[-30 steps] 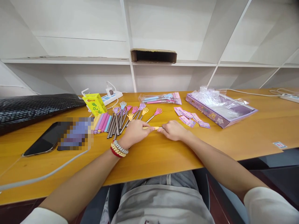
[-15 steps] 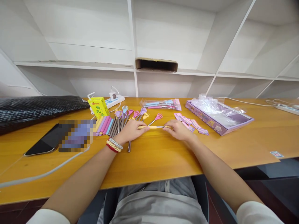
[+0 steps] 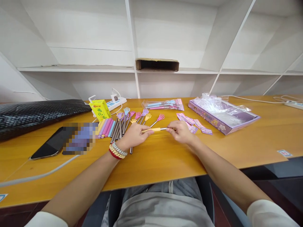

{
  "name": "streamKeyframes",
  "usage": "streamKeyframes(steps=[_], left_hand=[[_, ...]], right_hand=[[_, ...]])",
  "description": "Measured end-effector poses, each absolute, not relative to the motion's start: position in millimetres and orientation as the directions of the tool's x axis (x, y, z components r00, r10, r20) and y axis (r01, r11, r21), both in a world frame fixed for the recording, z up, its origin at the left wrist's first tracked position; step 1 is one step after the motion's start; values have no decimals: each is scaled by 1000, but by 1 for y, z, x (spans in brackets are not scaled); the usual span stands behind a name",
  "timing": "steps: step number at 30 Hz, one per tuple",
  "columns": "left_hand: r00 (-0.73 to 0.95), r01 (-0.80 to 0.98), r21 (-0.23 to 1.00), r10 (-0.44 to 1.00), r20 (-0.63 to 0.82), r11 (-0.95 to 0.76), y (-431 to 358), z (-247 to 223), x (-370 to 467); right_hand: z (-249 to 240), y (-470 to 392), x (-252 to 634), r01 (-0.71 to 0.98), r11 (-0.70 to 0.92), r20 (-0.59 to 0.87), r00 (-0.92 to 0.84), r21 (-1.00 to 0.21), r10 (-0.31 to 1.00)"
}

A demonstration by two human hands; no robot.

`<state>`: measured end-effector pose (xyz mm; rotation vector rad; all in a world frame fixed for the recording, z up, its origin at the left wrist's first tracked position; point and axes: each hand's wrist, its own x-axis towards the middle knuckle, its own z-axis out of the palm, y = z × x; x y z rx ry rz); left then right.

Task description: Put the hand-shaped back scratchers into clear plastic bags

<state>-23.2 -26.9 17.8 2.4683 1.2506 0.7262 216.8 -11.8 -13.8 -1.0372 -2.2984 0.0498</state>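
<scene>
Between my two hands is a yellow-handled back scratcher (image 3: 155, 130), held level above the table. My left hand (image 3: 135, 136) is closed round the yellow grip. My right hand (image 3: 180, 132) pinches the other end, and a short stretch of metal rod shows between grip and fingers; the end inside the right hand is hidden. Just beyond my left hand lie several back scratcher rods (image 3: 115, 130) with hand-shaped heads in purple, blue, pink and yellow. Left of them is a row of loose coloured grips (image 3: 107, 127). Small printed cards (image 3: 200, 124) lie beside my right hand.
A yellow drink carton (image 3: 100, 109) stands by a white power strip (image 3: 118, 101). Wrapped back scratchers (image 3: 163, 105) lie at the back. A purple display box (image 3: 213, 118) holding clear plastic bags is at right. A phone (image 3: 50, 143) and a white cable (image 3: 47, 174) are at left.
The yellow grip has come slightly nearer my right hand, so less metal rod shows between them. Both hands keep their hold. The view has shifted a little.
</scene>
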Motion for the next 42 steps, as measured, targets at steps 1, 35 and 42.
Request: streamKeyframes(steps=[1, 35, 42], left_hand=[[506, 685, 421, 804, 314, -595, -26, 17, -23], [458, 884, -118, 787, 413, -452, -10, 7, -16], [428, 895, -150, 719, 548, -419, 14, 13, -50]], right_hand=[[-15, -11, 217, 671, 690, 510, -508, -272, 694], [-27, 20, 212, 301, 489, 498, -54, -819, 866], [-24, 42, 259, 342, 457, 564, 359, -821, 744]])
